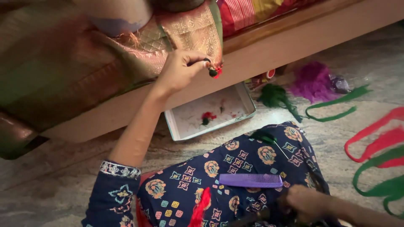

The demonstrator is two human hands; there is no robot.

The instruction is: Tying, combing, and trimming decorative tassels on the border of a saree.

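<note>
Left hand point(179, 69) is raised to the hanging edge of a gold-patterned woven cloth point(191, 29); thumb and fingertips are pinched together on a small red-and-green tassel point(214, 72) at the cloth's lower corner, in front of the wooden bed frame point(294, 35). Right hand point(305, 204) is low at the frame bottom, blurred, resting on the lap among dark threads; whether it is closed on anything cannot be told. A purple comb point(251, 180) lies flat across the patterned blue dress, just left of the right hand. A shallow white tray point(181, 133) sits on the floor under the bed edge with a red-green tuft inside. Green, purple and red thread bundles lie on the floor to the right, well apart from both hands.
</note>
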